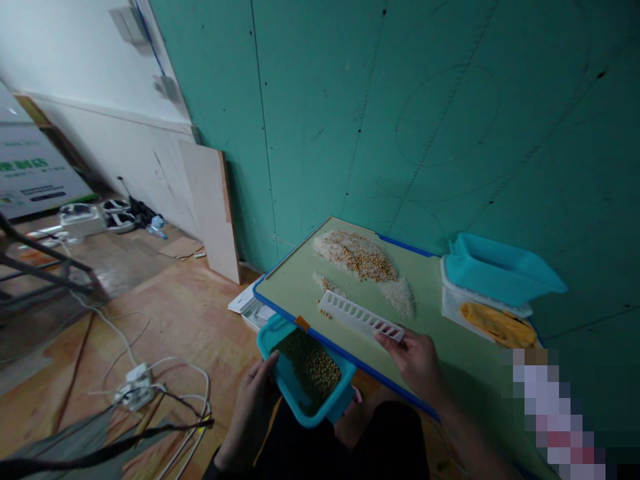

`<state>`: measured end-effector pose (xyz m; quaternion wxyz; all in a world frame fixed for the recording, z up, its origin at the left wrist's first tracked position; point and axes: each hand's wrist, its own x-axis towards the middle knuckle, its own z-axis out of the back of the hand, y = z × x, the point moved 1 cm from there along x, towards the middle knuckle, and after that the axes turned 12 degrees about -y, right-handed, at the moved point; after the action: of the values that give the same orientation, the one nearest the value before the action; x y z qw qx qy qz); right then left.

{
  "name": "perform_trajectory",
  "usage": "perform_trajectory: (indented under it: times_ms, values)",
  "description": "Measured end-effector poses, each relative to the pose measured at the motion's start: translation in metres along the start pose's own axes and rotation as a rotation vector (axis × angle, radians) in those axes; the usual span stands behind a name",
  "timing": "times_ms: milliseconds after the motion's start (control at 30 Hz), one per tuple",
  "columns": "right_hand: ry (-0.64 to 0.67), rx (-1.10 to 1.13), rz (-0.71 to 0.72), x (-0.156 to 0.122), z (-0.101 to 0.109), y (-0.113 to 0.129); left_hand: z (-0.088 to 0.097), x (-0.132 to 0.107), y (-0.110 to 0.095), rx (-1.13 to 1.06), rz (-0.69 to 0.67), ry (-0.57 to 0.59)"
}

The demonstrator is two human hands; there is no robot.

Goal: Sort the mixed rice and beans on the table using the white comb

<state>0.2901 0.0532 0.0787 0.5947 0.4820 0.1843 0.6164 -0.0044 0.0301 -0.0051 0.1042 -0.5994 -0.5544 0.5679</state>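
My right hand (417,363) pinches one end of a long white slotted plastic strip (355,315), which lies low over the pale green board. Near its far end are a few yellow beans (324,311) and a small patch of pale grains (327,283). Behind it spreads a larger heap of white, rice-like grains and yellow beans (360,257). My left hand (257,393) grips the rim of a light blue plastic bin (310,421) below the board's front edge. Inside the bin lie small green grains (295,350) and yellow beans (323,370).
The board (285,283) has a blue edge and stands against a green wall (320,120). At its right are a blue scoop-shaped container (505,270) and a white tub (453,300) with something orange-yellow. A power strip (136,387) and cables lie on the floor at left.
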Motion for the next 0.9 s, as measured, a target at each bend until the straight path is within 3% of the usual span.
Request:
perform_trajectory:
  times_ms: [300,533,667,900]
  values:
    - [0.056,0.071,0.038,-0.029,-0.007,0.021,-0.003,-0.003,0.004,-0.04,0.008,-0.019]
    - [-0.119,-0.071,0.069,0.024,-0.016,0.011,-0.001,-0.003,0.001,-0.021,0.009,0.005]
    - [-0.091,-0.096,0.108,0.049,-0.024,0.003,0.001,-0.001,0.001,-0.014,-0.006,-0.014]
    - [-0.061,-0.104,0.115,0.055,-0.024,-0.001,0.005,0.001,0.003,-0.008,-0.013,-0.034]
